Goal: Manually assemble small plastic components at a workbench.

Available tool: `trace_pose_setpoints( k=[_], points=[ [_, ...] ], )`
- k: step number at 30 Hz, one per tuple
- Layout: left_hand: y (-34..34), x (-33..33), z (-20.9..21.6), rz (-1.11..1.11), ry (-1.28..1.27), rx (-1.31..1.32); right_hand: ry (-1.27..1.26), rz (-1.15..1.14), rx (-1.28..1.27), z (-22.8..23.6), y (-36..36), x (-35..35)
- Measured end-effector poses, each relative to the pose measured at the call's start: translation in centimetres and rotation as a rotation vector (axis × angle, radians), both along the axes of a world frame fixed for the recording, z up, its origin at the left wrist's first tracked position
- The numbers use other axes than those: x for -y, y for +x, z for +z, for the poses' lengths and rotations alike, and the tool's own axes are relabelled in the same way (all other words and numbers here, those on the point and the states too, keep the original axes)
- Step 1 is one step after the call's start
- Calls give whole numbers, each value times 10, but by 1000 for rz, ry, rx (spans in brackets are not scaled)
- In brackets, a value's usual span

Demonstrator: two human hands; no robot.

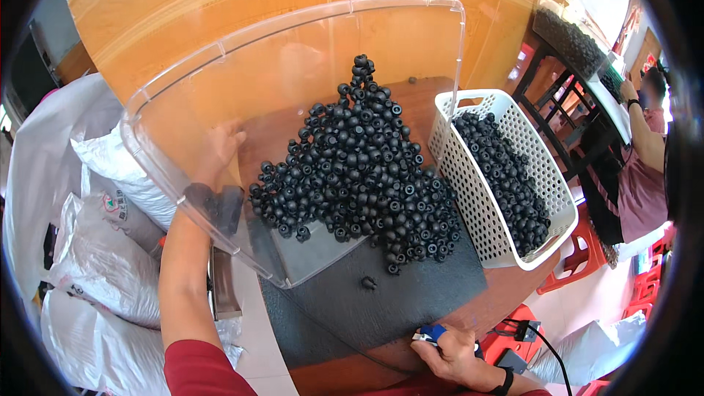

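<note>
A large clear plastic bin (253, 35) lies tipped over on the table, its wide mouth toward me. Small round black parts (352, 165), each with a hole, spill out of it in a heap. My left arm reaches along the bin's left side. Seen blurred through the plastic, my left hand (222, 148) is closed against the bin's outside. At the table's front edge my right hand (456, 358) is closed on a small blue and white object (433, 332), mostly hidden by the fingers. One loose black part (368, 282) sits on the dark mat (330, 323).
A white perforated basket (469, 209) of black parts stands right of the heap. White sacks (110, 249) are stacked at the left. Red stools (579, 253) and a black cable (561, 359) are at the right. A co-worker's arm (645, 139) shows at the far right.
</note>
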State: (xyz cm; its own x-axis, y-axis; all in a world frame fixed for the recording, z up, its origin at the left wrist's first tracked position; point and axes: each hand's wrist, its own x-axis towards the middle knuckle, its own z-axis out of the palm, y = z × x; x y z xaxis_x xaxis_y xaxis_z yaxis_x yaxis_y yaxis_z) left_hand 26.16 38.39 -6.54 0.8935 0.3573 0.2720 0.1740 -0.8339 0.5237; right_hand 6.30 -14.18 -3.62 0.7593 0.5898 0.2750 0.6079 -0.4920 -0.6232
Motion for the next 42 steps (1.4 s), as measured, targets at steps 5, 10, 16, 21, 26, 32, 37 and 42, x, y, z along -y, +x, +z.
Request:
trace_pose_setpoints(
  k=[5, 10, 16, 21, 26, 32, 37, 42],
  points=[
    [6, 11, -11, -78, -30, 104, -17, -22, 29, -4, -4, 0],
    [-3, -26, -46, -9, -147, 177, 5, -12, 34, -4, -4, -4],
    [-115, -16, -42, 237, -308, 206, 39, -4, 74, -1, -5, -5],
    [-244, 68, 26, 326, -609, -67, 102, -10, 115, -12, -2, -2],
    [-296, 193, 91, 45, -776, -261, 155, 23, 146, -5, -2, -6],
    [-188, 309, 135, -459, -927, -373, 177, -57, 124, -12, -4, 0],
    [-88, 383, 161, -627, -1069, -158, 212, -45, 105, -13, -9, 0],
    [-69, 378, 180, -490, -698, -41, 280, -35, 74, -12, -5, 8]
  ],
)
